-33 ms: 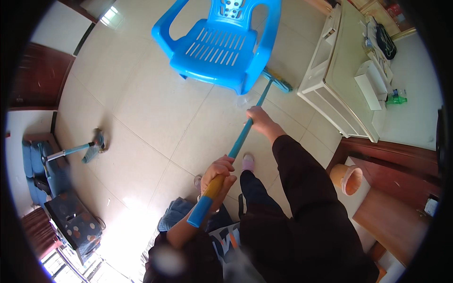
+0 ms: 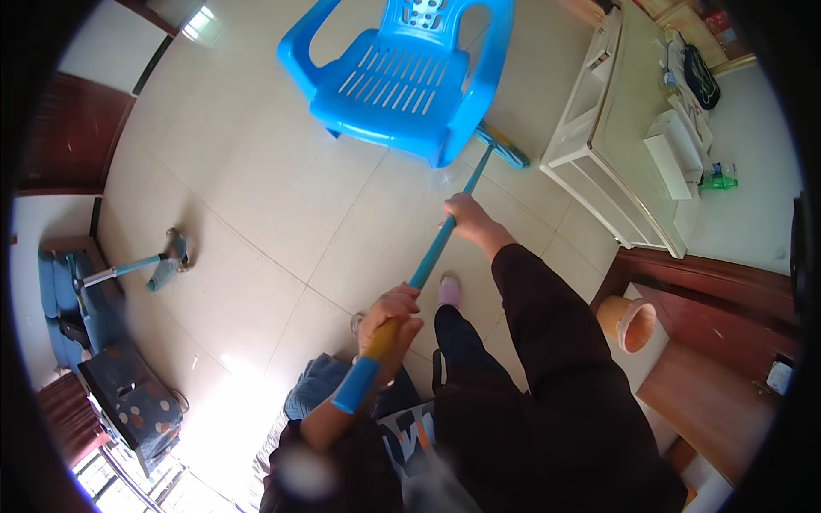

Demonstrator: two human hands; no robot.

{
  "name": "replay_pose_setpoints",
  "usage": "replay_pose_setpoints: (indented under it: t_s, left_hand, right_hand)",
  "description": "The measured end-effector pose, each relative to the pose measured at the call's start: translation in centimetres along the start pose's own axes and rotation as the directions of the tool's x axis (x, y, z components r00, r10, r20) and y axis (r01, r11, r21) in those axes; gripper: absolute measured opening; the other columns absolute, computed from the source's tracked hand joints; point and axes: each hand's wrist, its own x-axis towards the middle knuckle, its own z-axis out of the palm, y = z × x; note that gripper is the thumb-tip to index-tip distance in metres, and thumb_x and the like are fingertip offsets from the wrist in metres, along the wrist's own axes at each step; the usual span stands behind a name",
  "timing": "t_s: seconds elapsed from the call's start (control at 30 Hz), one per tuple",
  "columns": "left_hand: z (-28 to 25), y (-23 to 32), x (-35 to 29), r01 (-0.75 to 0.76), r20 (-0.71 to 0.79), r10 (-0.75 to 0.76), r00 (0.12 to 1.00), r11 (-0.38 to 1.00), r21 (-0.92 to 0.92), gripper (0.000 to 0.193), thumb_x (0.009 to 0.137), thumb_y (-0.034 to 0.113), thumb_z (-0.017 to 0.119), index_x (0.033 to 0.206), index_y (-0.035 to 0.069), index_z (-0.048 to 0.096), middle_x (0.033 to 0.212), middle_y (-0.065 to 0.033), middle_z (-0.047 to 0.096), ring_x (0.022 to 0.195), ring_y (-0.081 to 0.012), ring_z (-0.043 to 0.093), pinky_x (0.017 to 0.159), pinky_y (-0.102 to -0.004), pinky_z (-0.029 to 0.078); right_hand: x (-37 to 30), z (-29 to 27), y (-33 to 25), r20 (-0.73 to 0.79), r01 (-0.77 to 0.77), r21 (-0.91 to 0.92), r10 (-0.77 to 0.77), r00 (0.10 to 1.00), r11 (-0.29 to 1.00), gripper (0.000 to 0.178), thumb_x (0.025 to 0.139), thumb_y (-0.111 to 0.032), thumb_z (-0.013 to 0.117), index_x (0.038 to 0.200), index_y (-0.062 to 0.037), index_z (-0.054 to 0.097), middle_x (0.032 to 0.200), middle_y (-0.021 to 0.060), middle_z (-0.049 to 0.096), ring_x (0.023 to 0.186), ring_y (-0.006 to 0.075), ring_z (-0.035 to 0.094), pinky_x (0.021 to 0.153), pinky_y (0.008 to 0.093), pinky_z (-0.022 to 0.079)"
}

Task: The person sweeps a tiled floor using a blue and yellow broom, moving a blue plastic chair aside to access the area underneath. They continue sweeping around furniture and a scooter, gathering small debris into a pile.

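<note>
Blue-handled broom slanting (head seemingly partly hidden) beneath blue chair.

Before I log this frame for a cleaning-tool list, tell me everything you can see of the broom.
The broom has a long, slim blue handle with a yellow band near its upper end and a blue cap. It slants from lower left up to the right. Its flat blue head rests on the tiled floor beside the blue plastic chair. The left hand wraps the upper handle; the right hand clasps it midway.
</note>
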Motion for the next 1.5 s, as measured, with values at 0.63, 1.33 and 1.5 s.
replay_pose_setpoints:
  t_s: [0.63, 1.33, 1.5]
  left_hand:
    - [-24.0, 12.3, -11.8, -0.040, -0.153, 0.023, 0.988, 0.993, -0.107, 0.022, 0.086, 0.013, 0.060, 0.070, 0.007, 0.045, 0.064, -0.0051, 0.050, 0.065, -0.0185, 0.047, 0.068, -0.0352, 0.040]
    - [-25.1, 7.6, -7.4, 0.257, -0.156, -0.280, 0.947, 0.955, -0.150, 0.019, 0.092, 0.017, 0.051, 0.077, 0.006, 0.049, 0.071, -0.0054, 0.055, 0.068, -0.0138, 0.052, 0.070, -0.0335, 0.045]
    - [-31.6, 14.0, -2.0, -0.028, -0.140, 0.019, 0.990, 0.998, -0.058, 0.027, 0.091, 0.014, 0.047, 0.066, 0.010, 0.037, 0.057, -0.0014, 0.037, 0.056, -0.0145, 0.037, 0.062, -0.0323, 0.034]
  right_hand:
    - [0.0, 17.0, -28.2, 0.260, 0.147, 0.017, -0.147, 0.954, 0.989, 0.016, 0.071, -0.025, 0.058, 0.069, -0.0087, 0.060, 0.073, 0.0130, 0.062, 0.079, 0.0331, 0.059, 0.071, 0.0422, 0.047]
    - [-2.3, 18.9, -29.0, 0.010, -0.056, 0.202, 0.055, 0.998, 0.978, 0.013, 0.064, -0.016, 0.064, 0.066, -0.0054, 0.057, 0.067, 0.0167, 0.058, 0.070, 0.0376, 0.057, 0.062, 0.0457, 0.044]
    - [10.3, 19.5, -39.6, -0.131, 0.074, 0.356, -0.029, 0.991, 0.932, 0.004, 0.065, -0.008, 0.058, 0.067, -0.0059, 0.056, 0.072, 0.0151, 0.059, 0.076, 0.0359, 0.057, 0.068, 0.0433, 0.046]
